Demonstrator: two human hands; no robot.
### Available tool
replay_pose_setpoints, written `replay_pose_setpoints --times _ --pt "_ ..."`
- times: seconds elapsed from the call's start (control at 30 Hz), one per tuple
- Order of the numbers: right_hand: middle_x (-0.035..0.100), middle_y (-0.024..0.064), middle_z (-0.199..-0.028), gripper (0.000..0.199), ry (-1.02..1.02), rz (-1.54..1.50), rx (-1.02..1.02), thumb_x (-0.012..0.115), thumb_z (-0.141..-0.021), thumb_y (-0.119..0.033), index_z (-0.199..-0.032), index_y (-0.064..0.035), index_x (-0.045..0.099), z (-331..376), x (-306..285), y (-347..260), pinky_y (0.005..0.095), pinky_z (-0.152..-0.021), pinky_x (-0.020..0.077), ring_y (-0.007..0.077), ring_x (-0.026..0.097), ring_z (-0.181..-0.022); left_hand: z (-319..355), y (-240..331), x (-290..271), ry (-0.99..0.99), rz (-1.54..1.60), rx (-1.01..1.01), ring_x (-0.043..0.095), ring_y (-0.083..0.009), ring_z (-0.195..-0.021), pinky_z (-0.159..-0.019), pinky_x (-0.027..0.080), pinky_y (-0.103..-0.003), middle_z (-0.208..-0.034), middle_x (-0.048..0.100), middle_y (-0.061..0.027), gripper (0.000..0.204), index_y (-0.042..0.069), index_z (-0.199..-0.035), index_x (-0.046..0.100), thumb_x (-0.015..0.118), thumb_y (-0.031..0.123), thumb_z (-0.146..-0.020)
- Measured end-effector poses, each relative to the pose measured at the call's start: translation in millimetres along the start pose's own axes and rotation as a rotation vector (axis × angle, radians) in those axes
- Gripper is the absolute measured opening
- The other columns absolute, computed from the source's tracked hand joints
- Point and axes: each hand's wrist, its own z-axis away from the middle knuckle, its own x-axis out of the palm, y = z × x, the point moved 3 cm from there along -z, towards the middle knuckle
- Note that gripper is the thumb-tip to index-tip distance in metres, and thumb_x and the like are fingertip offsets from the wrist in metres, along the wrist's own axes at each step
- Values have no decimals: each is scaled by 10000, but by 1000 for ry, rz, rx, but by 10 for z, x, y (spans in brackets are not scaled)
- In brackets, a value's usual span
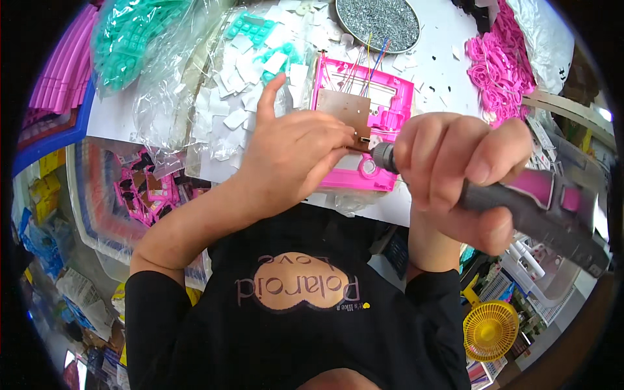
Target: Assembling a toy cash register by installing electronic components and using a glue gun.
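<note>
A bright pink plastic housing (404, 97) lies on the white table in front of me, with a brown circuit board (344, 107) in it. Thin coloured wires (372, 62) rise from its far side. My right hand (455, 169) is wrapped round a dark electric screwdriver (513, 201) with pink patches, tilted so its bit points left at the board's near edge. My left hand (292, 156) reaches over the housing's left side, thumb and fingertips closed together by the bit's tip, one finger sticking up. What sits between those fingertips is too small to make out.
A round tray of small screws (378, 23) stands at the far side. White pieces (227, 84) and teal keypads (140, 39) lie to the left, pink loops (497, 71) to the right. Below the table's left edge is a bin of pink parts (146, 188); a yellow basket (491, 330) is lower right.
</note>
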Motion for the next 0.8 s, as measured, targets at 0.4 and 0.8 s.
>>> replay_pose_setpoints --times 0.4,0.8 --pt "601 -23 -755 345 -6 16 2 663 -950 -410 -1086 -140 497 -52 84 49 312 -582 444 114 542 -556 -42 -73 -87 -6 -67 81 714 -202 -897 -1169 253 -597 -927 732 -2 152 133 -926 685 778 114 -807" --pt "529 32 -696 280 153 51 10 570 -964 -302 -1104 -68 506 -99 32 379 328 -593 414 138 465 -568 -1996 -985 441 -473 -825 127 699 -291 -940 -850 456 -517 -941 763 -72 172 144 -910 807 674 159 -802"
